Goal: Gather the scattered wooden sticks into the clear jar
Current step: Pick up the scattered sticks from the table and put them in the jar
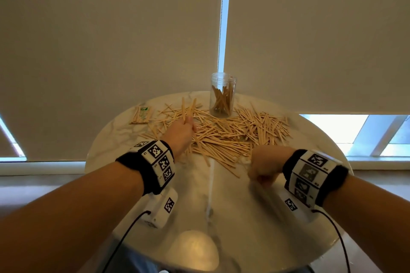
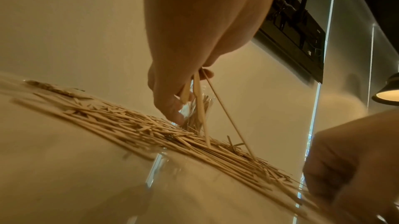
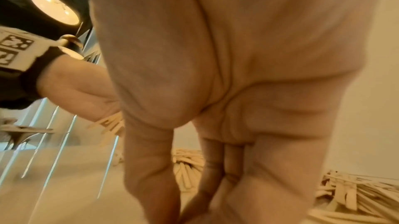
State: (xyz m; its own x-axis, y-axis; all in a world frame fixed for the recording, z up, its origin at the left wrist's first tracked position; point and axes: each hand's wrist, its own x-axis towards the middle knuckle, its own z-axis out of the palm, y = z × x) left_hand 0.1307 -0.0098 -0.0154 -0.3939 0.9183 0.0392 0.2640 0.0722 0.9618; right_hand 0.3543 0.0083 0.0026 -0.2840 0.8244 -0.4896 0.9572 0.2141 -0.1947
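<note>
A loose pile of flat wooden sticks (image 1: 233, 135) covers the far half of the round marble table (image 1: 199, 201). At its back stands the clear jar (image 1: 223, 95), upright, with several sticks inside. My left hand (image 1: 185, 127) grips a small bundle of sticks (image 1: 188, 107) pointing up over the left of the pile; their lower ends (image 2: 201, 108) reach down to the pile (image 2: 129, 125). My right hand (image 1: 264, 169) is curled knuckles-up at the pile's near right edge. Its fingertips (image 3: 170, 207) converge at the table; what is between them is hidden.
A wrapped packet of sticks (image 1: 140, 115) lies at the table's far left. Roller blinds with a bead chain (image 1: 221, 17) hang right behind the jar. The near half of the table shows bare marble with a lamp glare (image 1: 195, 248).
</note>
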